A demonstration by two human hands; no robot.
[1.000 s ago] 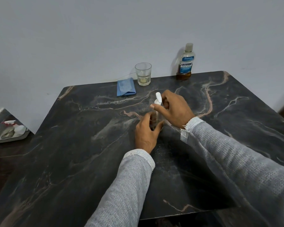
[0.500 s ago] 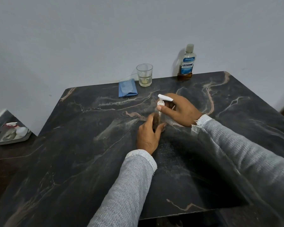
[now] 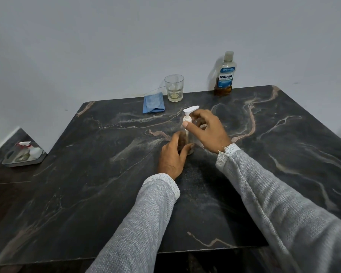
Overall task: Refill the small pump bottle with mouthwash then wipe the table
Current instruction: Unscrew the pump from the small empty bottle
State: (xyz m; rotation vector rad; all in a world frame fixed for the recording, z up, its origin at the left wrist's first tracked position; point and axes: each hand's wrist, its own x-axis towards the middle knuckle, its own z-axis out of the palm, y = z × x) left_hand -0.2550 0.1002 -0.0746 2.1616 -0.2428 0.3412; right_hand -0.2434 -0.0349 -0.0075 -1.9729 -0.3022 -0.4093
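1. Right now a small pump bottle (image 3: 186, 135) stands upright on the dark marbled table (image 3: 87, 174), near its middle.
2. The left hand (image 3: 172, 156) wraps round the clear lower body of the bottle, fingers and thumb curled about it, with the heel of the hand low by the tabletop.
3. The right hand (image 3: 206, 130) pinches the white pump collar (image 3: 187, 119) at the bottle's neck, thumb in front and fingers curled behind it.
4. The white pump spout (image 3: 191, 109) sits above that pinch and points away to the right.
5. Both arms wear grey knitted sleeves (image 3: 274, 203).
6. At the far edge, against the wall, stands a mouthwash bottle (image 3: 225, 73) with a blue label and a little brown liquid at the bottom.
7. Left of it is a drinking glass (image 3: 174, 88) holding a bit of pale liquid, and just beside that lies a folded blue cloth (image 3: 153, 102).
8. Off the table, low at the left, a grey tray (image 3: 24, 157) holds a few small items too blurred to name.
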